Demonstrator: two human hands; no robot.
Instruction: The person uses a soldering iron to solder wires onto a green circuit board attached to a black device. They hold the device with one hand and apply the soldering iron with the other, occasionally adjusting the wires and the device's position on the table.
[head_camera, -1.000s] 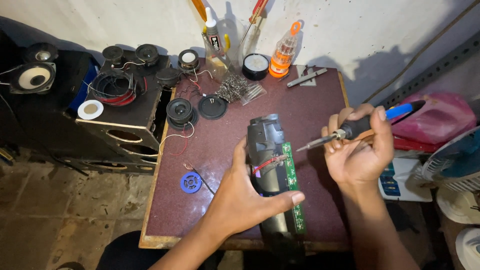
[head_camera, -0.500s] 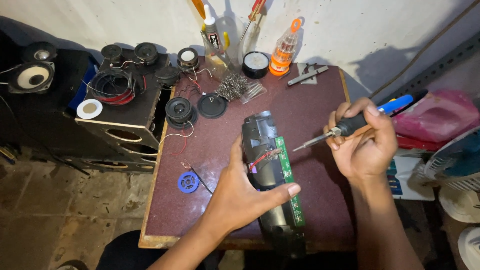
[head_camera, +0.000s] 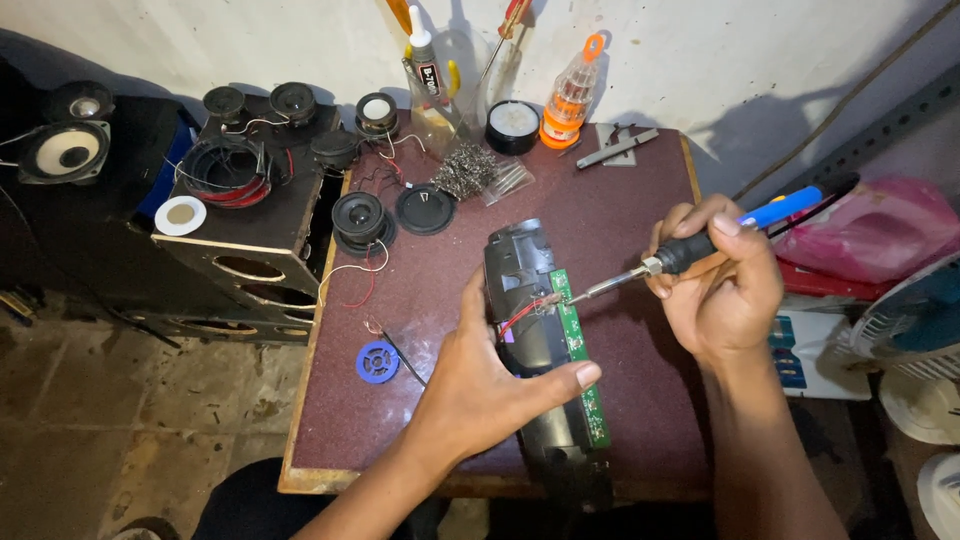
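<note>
A black cylindrical speaker body (head_camera: 522, 268) lies on the maroon table (head_camera: 620, 210) with a green circuit board (head_camera: 578, 345) along its right side and red wires at the board's top. My left hand (head_camera: 485, 375) presses down on the speaker's middle, thumb across the board. My right hand (head_camera: 722, 285) grips a soldering iron (head_camera: 700, 245) with a black grip and blue handle end. Its metal tip touches the board near the red wires.
A blue solder spool (head_camera: 377, 361) lies left of my left hand. Loose speaker drivers (head_camera: 358, 217), a glue bottle (head_camera: 425, 75), an orange bottle (head_camera: 565, 105), a round tin (head_camera: 512, 125) and pliers (head_camera: 615, 148) stand at the back. A black speaker cabinet (head_camera: 240, 215) sits left, a pink bag (head_camera: 880, 225) right.
My right hand has brought the soldering iron's tip down and left onto the top of the green board. My left hand stays on the speaker body.
</note>
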